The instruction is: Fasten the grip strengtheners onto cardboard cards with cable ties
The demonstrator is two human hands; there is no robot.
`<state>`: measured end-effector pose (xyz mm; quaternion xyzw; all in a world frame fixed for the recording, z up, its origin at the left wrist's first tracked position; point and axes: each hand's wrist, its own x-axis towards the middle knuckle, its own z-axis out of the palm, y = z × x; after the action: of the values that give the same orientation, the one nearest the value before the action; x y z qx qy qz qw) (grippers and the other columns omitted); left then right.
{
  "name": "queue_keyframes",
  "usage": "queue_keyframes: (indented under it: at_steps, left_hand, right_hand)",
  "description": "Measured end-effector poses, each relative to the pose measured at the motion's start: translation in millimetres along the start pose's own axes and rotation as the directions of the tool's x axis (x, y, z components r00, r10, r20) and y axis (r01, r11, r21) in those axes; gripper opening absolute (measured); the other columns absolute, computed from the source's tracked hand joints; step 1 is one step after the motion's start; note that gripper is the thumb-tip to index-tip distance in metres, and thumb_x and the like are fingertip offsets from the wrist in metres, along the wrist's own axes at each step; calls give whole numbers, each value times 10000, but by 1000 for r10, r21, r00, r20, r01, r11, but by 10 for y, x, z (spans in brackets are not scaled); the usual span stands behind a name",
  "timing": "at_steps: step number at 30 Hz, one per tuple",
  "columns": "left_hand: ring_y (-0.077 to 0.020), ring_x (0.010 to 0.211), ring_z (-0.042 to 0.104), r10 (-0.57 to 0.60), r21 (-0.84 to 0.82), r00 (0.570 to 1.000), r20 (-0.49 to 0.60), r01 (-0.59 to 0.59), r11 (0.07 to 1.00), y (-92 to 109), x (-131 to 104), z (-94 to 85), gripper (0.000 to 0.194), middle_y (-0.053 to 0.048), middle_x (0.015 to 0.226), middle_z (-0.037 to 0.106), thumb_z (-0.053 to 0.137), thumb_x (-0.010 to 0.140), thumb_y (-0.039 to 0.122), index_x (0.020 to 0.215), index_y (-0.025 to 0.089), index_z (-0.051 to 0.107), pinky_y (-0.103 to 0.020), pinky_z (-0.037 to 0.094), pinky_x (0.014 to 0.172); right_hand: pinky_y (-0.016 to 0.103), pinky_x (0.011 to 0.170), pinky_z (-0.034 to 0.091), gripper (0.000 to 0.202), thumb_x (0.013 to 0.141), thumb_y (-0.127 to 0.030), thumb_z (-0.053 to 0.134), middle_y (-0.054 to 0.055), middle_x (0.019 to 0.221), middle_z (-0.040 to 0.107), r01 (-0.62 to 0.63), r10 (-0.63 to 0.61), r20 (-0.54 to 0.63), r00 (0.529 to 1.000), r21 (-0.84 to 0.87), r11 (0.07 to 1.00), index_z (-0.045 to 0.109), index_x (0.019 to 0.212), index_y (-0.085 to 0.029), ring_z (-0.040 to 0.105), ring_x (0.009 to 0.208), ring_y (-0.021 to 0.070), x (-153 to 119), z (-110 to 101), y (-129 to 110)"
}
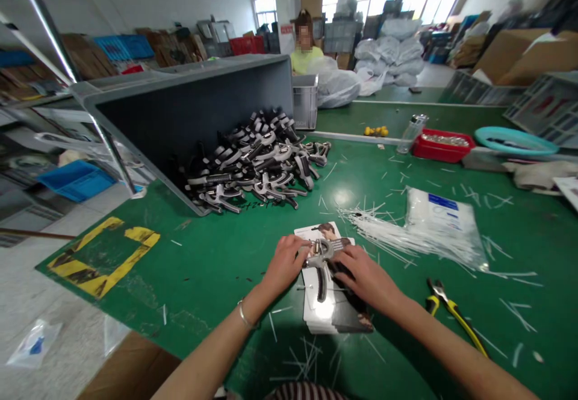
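Left hand (285, 261) and right hand (368, 272) holding gray grip (321, 284) on card stack (311, 305), near middle. White ties (383, 231) lying right; cannot tell if any fastening it. Many loose grips (217, 179) filling bin (180, 75), far left.

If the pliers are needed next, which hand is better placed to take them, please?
The right, probably: the pliers lie on that side, nearer the right hand than the left hand.
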<state>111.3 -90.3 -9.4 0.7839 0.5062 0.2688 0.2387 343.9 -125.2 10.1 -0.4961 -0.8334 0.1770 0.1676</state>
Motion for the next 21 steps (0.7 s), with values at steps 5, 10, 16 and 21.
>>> queue_keyframes:
  at_steps: [5, 10, 16, 21]
  left_hand:
    - [-198, 961, 592, -35, -250, 999, -2, 34, 968, 66, 271, 193, 121, -40, 969, 691, 654, 842, 223, 945, 203, 715, -331, 443, 894]
    - [-192, 943, 598, -17, -261, 997, -70, -2, 965, 154, 156, 318, 46, -15, 902, 716, 657, 851, 222, 858, 219, 703, -337, 439, 896]
    - [-195, 1016, 607, 70, -218, 994, -89, -87, 972, 165, 83, 332, 70, -29, 1000, 729, 644, 877, 233, 840, 216, 701, -384, 405, 968]
    - [-187, 995, 615, 55, -269, 992, -110, -83, 960, 146, 101, 336, 68, -29, 958, 733, 646, 874, 215, 860, 209, 712, -366, 419, 948]
  right_hand:
    - [351, 885, 482, 110, 944, -264, 551, 65, 1028, 572, 27, -25, -19, 1000, 107, 994, 654, 944, -227, 553, 997, 205, 87, 223, 68]
    - [366, 906, 466, 100, 927, -277, 588, 61, 1023, 579, 26, 3, -118, 993, 242, 970, 670, 903, -224, 542, 1009, 209, 132, 295, 115]
    - [454, 1053, 334, 146, 889, -325, 635, 53, 1162, 617, -3, 110, -214, 971, 447, 895, 694, 795, -231, 508, 1171, 244, 206, 276, 150]
    - [508, 1101, 249, 186, 895, -362, 613, 51, 1359, 547, -88, 142, -77, 987, 482, 872, 717, 810, -234, 434, 1293, 272, 176, 269, 183]
